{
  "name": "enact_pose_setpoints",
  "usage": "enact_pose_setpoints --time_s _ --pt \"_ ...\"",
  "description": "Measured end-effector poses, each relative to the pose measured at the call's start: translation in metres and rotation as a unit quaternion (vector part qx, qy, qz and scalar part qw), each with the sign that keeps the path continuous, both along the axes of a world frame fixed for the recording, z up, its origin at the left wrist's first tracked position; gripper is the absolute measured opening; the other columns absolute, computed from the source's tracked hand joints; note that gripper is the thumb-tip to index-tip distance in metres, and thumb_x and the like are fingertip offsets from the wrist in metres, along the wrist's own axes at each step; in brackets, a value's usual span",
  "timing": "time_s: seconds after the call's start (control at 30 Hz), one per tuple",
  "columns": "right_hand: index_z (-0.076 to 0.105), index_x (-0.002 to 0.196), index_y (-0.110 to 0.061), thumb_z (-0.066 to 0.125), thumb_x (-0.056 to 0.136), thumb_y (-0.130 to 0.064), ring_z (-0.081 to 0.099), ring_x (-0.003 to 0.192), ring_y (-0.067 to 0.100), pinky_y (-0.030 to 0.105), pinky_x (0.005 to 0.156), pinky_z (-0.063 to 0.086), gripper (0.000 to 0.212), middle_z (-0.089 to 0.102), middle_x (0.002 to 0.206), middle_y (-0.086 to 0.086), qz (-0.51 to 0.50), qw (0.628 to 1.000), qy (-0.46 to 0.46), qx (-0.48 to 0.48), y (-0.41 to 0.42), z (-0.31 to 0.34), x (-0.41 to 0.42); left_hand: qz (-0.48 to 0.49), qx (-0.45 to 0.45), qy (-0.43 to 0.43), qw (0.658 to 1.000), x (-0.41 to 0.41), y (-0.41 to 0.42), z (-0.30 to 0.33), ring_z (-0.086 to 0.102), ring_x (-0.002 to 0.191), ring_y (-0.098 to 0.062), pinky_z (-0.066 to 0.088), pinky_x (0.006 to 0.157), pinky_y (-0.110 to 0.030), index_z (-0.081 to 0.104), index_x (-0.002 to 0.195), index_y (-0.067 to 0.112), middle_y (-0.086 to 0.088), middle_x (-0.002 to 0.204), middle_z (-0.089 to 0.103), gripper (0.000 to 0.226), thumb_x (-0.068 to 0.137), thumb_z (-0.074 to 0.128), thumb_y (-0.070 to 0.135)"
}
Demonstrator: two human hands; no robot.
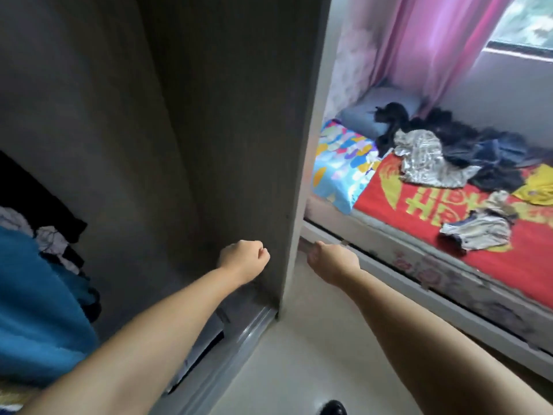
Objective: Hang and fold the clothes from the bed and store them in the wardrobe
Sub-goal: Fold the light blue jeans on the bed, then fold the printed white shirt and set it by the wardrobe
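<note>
Clothes lie loose on the bed (389, 205), which has a red sheet: a dark pile (466, 145) at the back, a white patterned garment (425, 157), a yellow one (535, 187) and a striped pale one (478, 229). The wardrobe (104, 130) stands open on the left, and its upright panel (239, 115) runs down the middle of the view. My left hand (244, 259) is curled in a fist in front of the panel's dark face and holds nothing. My right hand (332, 262) is at the panel's pale edge, its fingers hidden from me.
A blue cloth (36, 295) and dark and white clothes (54, 241) sit inside the wardrobe at the left. A metal floor track (254, 324) runs under the panel. Pillows (341, 172) lie at the bed's head. A pink curtain (434, 40) hangs by the window.
</note>
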State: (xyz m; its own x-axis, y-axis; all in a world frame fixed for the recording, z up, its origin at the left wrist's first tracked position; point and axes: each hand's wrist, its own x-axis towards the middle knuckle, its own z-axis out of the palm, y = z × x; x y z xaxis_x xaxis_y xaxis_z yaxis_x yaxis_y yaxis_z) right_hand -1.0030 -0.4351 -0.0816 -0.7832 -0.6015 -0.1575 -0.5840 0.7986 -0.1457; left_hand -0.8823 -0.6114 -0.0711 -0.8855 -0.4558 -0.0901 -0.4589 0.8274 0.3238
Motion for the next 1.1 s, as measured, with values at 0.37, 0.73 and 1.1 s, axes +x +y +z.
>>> enact_pose_setpoints --time_s 0.37,0.73,1.1 --pt "0.054 0.107 -0.017 0.035 0.097 -0.038 0.061 0.1 0.029 0.035 0.071 0.044 0.029 0.064 0.109 0.007 -0.227 0.973 -0.021 0.024 0.227 0.031 -0.087 -0.256 0.009 0.034 0.966 -0.171 0.197 0.03 0.062 0.097 -0.032 0.036 0.066 -0.03 0.063 0.093 0.018 -0.009 0.102 0.069 0.028 0.094 0.042 0.037" --pt "0.055 0.11 -0.016 0.036 0.099 -0.039 0.061 0.094 0.028 0.034 0.071 0.047 0.032 0.064 0.107 0.007 -0.326 0.944 -0.023 0.032 0.399 0.05 -0.199 -0.322 0.018 0.039 0.946 -0.317 0.334 0.053 0.059 0.077 -0.021 0.043 0.061 -0.032 0.062 0.09 0.015 0.0 0.085 0.065 0.028 0.096 0.041 0.032" --pt "0.06 0.101 -0.014 0.035 0.099 -0.037 0.061 0.09 0.026 0.034 0.074 0.048 0.034 0.064 0.102 0.005 -0.391 0.919 -0.05 0.024 0.496 0.035 -0.298 -0.419 -0.01 0.014 0.908 -0.459 0.433 0.03 0.059 0.075 -0.025 0.033 0.05 -0.028 0.061 0.09 0.014 -0.002 0.084 0.063 0.028 0.097 0.04 0.031"
